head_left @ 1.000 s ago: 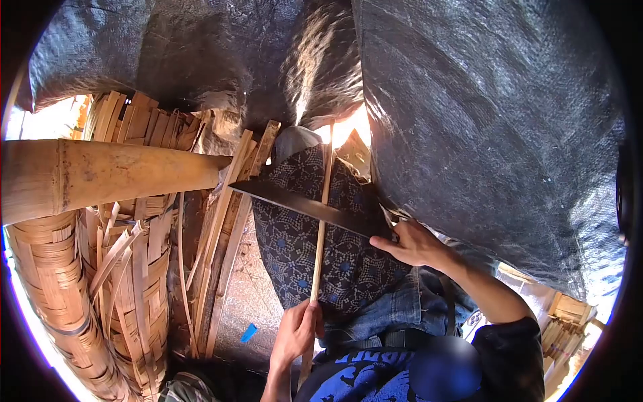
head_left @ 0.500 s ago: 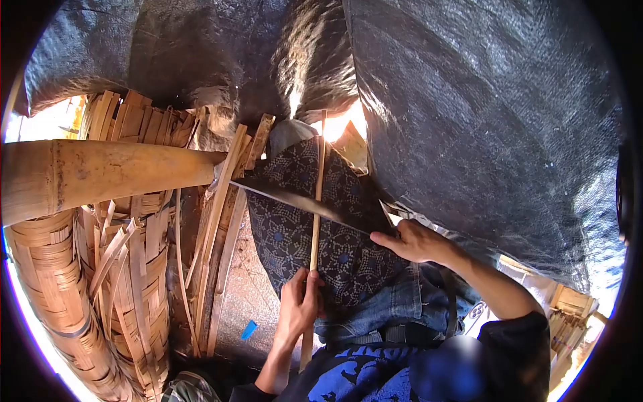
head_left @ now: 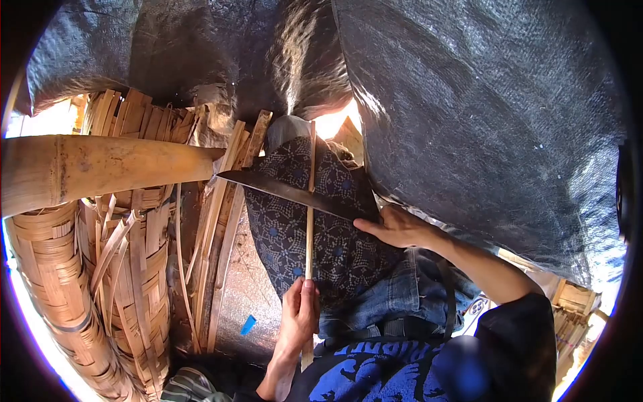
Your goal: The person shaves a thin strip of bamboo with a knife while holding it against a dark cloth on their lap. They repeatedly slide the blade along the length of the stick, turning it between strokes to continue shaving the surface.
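Black tarpaulin (head_left: pixel 482 120) overhead, woven bamboo baskets (head_left: pixel 60 281) stacked left of the patterned cloth (head_left: pixel 295 234) on the lap. Across that cloth, a thin bamboo strip (head_left: pixel 309 221) running lengthwise. Left hand (head_left: pixel 299 315) closed round the strip's near end. Right hand (head_left: pixel 395 228) gripping the handle of a broad knife (head_left: pixel 288 191), blade crossing the strip on the cloth.
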{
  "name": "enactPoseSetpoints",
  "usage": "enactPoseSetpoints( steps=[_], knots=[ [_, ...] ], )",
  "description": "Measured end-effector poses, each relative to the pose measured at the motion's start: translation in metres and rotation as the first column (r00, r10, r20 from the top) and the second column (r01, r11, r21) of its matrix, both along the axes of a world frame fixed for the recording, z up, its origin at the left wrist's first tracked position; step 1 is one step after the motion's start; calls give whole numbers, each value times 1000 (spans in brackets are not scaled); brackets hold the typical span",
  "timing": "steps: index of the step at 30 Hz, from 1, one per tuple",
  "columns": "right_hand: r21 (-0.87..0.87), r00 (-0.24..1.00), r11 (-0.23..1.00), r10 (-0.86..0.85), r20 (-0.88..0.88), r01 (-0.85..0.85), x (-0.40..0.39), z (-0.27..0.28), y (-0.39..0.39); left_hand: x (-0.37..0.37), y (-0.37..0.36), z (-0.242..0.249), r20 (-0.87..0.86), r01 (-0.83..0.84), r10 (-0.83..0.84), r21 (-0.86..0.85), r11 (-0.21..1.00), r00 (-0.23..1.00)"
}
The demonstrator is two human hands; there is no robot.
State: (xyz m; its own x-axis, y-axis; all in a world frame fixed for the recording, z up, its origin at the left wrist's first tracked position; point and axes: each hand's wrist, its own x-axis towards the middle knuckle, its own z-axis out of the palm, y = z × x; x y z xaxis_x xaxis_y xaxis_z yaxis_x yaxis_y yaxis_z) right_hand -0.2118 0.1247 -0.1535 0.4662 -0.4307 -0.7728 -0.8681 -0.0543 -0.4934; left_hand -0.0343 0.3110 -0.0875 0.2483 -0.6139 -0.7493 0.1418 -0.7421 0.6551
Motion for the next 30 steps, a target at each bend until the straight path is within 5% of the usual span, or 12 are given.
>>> enactPoseSetpoints(
  steps=[5, 7, 8, 10, 14, 16, 20, 24, 25, 30],
  knots=[
    [6, 994, 999, 36, -101, -35, 2, -5, 0, -1, 1, 13, -45, -31, 33, 41, 999, 998],
    [-409, 972, 882, -217, 93, 236, 2, -46, 9, -2, 14, 25, -57, -6, 9, 55, 998, 998],
    [-434, 942, 839, -326, 77, 326, 17, -52, 3, -2, 22, 29, -63, 20, -16, 73, 997, 998],
    [-21, 974, 982, -189, -122, 188, 18, -21, -40, 0, 29, 27, -87, -9, 15, 66, 998, 996],
    [-165, 960, 946, -274, 59, 280, 22, -32, -31, 3, 13, 20, -157, -68, 78, 71, 995, 985],
    [21, 938, 944, -331, 101, 330, 19, -11, -28, 8, -6, 7, -160, -60, 64, 28, 998, 985],
    [51, 947, 950, -312, 83, 308, -3, 8, -12, 21, -51, -17, -89, 12, -12, -5, 1000, 996],
    [-136, 957, 959, -221, 188, 248, -8, 21, 1, 23, -73, -32, -58, 61, -63, -28, 998, 996],
    [-124, 981, 973, -192, 34, 195, -9, 13, 2, 23, -71, -31, -60, 96, -95, 5, 995, 994],
    [-42, 983, 982, -183, -21, 182, 3, 14, 1, 8, -38, -10, -171, -140, 139, 8, 990, 975]
  ],
)
